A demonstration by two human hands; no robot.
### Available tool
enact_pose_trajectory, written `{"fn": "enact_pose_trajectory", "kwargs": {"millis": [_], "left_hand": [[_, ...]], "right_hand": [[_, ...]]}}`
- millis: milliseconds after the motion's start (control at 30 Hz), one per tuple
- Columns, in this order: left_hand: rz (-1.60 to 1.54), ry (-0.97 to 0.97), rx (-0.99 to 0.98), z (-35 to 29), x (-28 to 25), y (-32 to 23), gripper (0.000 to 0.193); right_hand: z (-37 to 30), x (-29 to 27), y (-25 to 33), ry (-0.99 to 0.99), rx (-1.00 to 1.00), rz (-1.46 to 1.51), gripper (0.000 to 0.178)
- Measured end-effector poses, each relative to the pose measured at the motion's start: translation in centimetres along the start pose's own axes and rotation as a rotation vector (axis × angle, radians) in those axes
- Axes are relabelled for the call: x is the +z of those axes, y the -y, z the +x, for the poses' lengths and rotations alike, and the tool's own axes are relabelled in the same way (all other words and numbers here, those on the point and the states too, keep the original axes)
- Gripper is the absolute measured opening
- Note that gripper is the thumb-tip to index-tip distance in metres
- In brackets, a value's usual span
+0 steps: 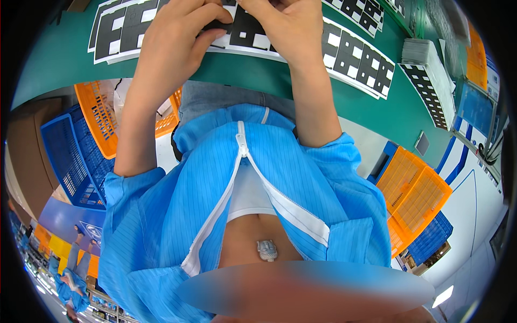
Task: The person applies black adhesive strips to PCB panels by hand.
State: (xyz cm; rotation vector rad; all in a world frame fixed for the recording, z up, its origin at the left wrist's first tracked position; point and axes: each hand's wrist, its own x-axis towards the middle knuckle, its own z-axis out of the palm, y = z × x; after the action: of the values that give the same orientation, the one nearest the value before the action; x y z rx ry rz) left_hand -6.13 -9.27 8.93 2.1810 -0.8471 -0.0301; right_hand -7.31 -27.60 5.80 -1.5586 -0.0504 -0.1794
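Note:
On the green work table, white sheets (344,67) with black die-cut-looking shapes lie in overlapping layers under both hands. My left hand (180,35) rests over the left part of the sheets, its fingers bent and the thumb apart from the index finger, with black pattern showing between them. Close by, my right hand (293,29) reaches over the middle of the sheets. Its fingertips run past the upper edge of the view, so what they touch or hold is hidden.
A white stack with a black pattern on its side (431,81) stands on the table's right. Orange crates (412,188) and blue crates (72,156) sit below table level on both sides. A small grey plate (422,143) is at the table edge. Another person (72,280) is far off lower left.

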Motion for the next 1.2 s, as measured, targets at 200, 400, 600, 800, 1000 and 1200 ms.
{"fn": "enact_pose_trajectory", "kwargs": {"millis": [200, 400, 600, 800, 1000, 1200], "left_hand": [[-0.057, 0.024, -0.007, 0.5, -0.1, -0.4, 0.025], [-0.054, 0.054, -0.023, 0.5, -0.1, -0.7, 0.027], [-0.062, -0.017, -0.087, 0.3, 0.3, -1.0, 0.029], [-0.252, -0.056, -0.231, 0.5, -0.3, -1.2, 0.032], [-0.239, -0.156, -0.231, 0.1, -0.7, -0.5, 0.026], [0.005, -0.548, -0.312, -1.8, -2.3, 2.6, 0.022]], "right_hand": [[-0.1, 0.0, 0.1, -0.009, -0.013, -0.008, 0.01], [-0.2, -0.1, -0.1, -0.01, -0.01, -0.053, 0.01], [-0.3, -0.2, 0.1, -0.01, -0.006, -0.05, 0.01], [-0.3, 0.0, 0.0, -0.02, -0.018, 0.0, 0.011], [-0.3, -0.1, 0.1, -0.015, -0.01, 0.025, 0.011], [-0.5, -0.5, -0.4, -0.043, 0.002, 0.069, 0.013]]}}
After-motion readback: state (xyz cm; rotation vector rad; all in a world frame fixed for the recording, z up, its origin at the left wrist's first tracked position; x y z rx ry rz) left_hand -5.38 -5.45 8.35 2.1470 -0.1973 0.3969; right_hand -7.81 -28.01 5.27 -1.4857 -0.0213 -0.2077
